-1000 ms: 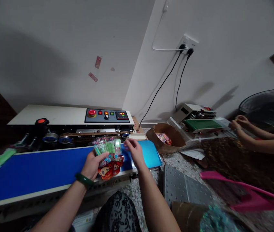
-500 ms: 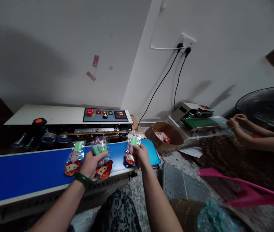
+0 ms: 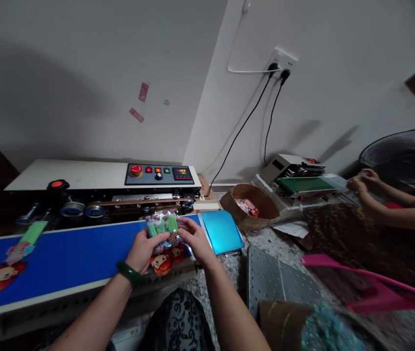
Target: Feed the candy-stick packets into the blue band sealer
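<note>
My left hand (image 3: 142,249) is closed on a small bunch of clear plastic packets (image 3: 159,225) with green pieces inside; a red-haired doll head (image 3: 161,263) hangs from the lower end. Close beside it, my right hand (image 3: 197,240) pinches another packet (image 3: 172,225) with a green strip, its doll head (image 3: 178,253) partly behind the first. Both hands are together above the blue conveyor belt (image 3: 83,251) of a band sealing machine (image 3: 79,174). Farther left on the belt lies one more packet (image 3: 24,243), tilted, with its doll head (image 3: 0,278) toward the front edge.
Right of the belt's end stands a cardboard box (image 3: 266,209) with packets inside. A grey perforated stool (image 3: 280,278), a pink plastic chair (image 3: 339,265) and a container of shiny packets (image 3: 333,329) are at lower right. A co-worker's hands (image 3: 364,180) are near a second, green-belted sealer (image 3: 304,184).
My right hand has moved left with its packet, joining my left hand's bunch. The packet on the belt has travelled left and its top has turned right.
</note>
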{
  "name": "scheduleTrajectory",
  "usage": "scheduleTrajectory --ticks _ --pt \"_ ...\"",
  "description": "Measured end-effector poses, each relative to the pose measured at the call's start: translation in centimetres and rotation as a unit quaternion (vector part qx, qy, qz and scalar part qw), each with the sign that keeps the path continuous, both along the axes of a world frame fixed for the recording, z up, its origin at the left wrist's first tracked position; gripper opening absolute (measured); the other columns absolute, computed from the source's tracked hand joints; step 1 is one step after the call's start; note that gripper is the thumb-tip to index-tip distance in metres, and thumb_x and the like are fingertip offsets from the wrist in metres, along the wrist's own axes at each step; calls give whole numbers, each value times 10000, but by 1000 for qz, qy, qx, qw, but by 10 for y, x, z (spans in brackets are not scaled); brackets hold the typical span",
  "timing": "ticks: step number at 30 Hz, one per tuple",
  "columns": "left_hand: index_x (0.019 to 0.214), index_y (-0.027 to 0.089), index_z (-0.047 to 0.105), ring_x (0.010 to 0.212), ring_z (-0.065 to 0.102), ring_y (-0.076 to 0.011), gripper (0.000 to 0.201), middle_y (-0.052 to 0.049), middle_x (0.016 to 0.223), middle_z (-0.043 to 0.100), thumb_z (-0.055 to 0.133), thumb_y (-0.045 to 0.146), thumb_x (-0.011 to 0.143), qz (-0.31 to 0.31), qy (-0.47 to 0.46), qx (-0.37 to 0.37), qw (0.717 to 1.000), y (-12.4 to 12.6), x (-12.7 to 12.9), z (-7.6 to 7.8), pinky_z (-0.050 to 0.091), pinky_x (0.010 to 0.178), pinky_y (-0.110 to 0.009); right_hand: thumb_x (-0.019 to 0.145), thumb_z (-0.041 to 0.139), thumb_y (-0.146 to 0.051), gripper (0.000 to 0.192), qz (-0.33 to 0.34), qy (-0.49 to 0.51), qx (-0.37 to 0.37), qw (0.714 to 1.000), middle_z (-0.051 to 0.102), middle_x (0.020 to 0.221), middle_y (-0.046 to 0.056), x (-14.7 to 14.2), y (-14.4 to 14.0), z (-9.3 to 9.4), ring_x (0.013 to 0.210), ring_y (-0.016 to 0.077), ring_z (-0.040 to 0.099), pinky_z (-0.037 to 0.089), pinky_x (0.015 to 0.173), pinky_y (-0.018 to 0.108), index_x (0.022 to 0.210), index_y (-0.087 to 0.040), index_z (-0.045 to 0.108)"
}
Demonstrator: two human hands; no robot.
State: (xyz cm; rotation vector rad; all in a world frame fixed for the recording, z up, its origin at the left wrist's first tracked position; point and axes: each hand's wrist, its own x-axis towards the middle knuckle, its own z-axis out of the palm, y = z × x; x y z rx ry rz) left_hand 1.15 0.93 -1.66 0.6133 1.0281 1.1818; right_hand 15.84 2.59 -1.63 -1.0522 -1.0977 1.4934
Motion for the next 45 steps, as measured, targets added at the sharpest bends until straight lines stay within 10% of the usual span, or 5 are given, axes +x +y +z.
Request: scheduleTrajectory --ticks 7,16,23,31,45 --pt "812 121 637 757 632 -228 346 -66 806 694 738 266 515 -49 166 34 984 0 0 -8 478 733 -343 655 665 -298 145 -96 -8 55 994 567 630 -28 -2 2 4 592 99 495 390 578 212 686 -167 609" --pt "809 120 634 707 637 -207 332 -50 773 701 735 239 516 -47 103 3 994 -2 9 -1 494 700 -325 677 638 -346 197 -176 -40 80 980 585 637 -2 0 -5 2 619 121 512 412 583 228 647 -155 603" --pt "842 119 626 695 641 -205 341 -60 785 700 732 238 540 -20 42 -2 999 -2 9 -3 499 690 -329 563 722 -298 380 -25 56 -19 998 657 887 28 -2 -18 -9 827 191 607 471 747 295 894 -199 564" --pt "814 114 622 653 629 -175 364 -68 758 688 760 230 498 20 63 -23 998 0 5 -2 497 625 -284 555 680 -317 297 -231 -27 -77 970 618 609 -9 40 11 -27 502 136 565 448 489 237 760 -170 523" --pt "835 109 628 643 644 -195 350 -73 741 695 747 213 523 -4 -2 -20 1000 2 5 1 517 639 -314 589 662 -374 280 -185 -74 -59 978 608 601 11 30 40 -21 522 114 552 426 482 210 716 -141 574"
